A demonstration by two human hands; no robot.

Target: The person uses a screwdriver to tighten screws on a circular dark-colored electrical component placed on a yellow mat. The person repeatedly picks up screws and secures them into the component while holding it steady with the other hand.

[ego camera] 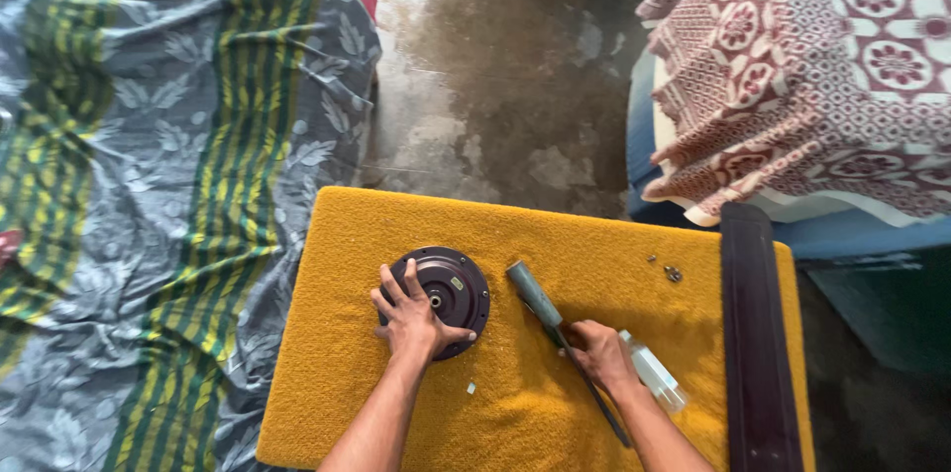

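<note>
Left hand (414, 321): it lies flat, fingers spread, on the near edge of the round dark motor housing (443, 296), pressing it down.
Right hand (600, 353): it is closed around the long tool with the grey handle (536, 299); the handle end points up toward the housing, and the thin dark shaft runs back past the wrist.
Motor housing: it rests on the yellow padded tabletop (347, 373), left of the middle, with its central shaft hole uncovered.
Nearby: a clear small bottle (654, 371) is just beside the right hand; small screws (672, 273) are farther right; a long dark blade (755, 343) lies along the right edge.
Risk: the soft pad may let the housing slide if the pressing loosens; a slipping tool could hit the spread fingers; the screws can roll off.
</note>
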